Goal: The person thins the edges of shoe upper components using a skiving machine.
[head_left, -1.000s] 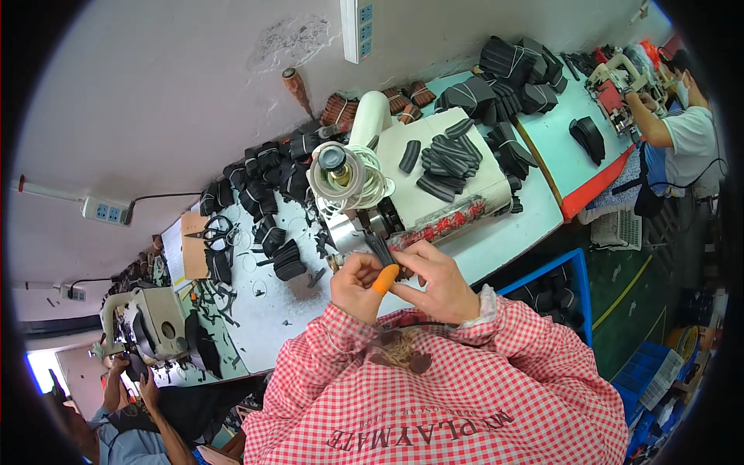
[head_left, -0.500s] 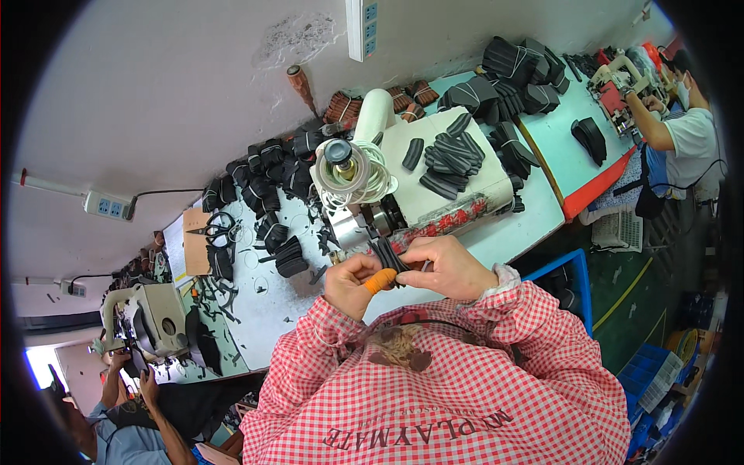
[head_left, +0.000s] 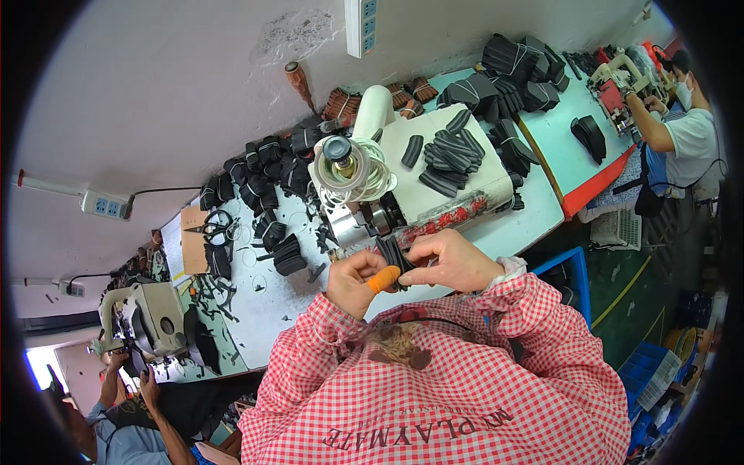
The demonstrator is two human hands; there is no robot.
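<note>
A small bundle of black strips (head_left: pixel 393 252) is pinched between both hands in front of the machine. My left hand (head_left: pixel 350 284), with an orange cover (head_left: pixel 383 280) on one finger, closes on the bundle from the left. From the right, my right hand (head_left: pixel 459 262) presses thumb and fingers together at the bundle's near end. Just beyond stands a cream machine (head_left: pixel 415 129) with a metal roller and a coil of white cord (head_left: pixel 377 172) around its post. Loose black strips (head_left: pixel 449 161) lie piled on its flat top.
Tied black bundles (head_left: pixel 263 194) crowd the table (head_left: pixel 260 322) left of the machine, near scissors (head_left: pixel 221 227) and scraps. More black stacks (head_left: pixel 473 94) lie at the back right. Co-workers sit at machines on both sides. A blue metal frame (head_left: pixel 583 287) rises at right.
My right hand has shifted slightly, its fingers now lower and closer around the near end of the bundle. My left hand keeps its hold, almost unmoved.
</note>
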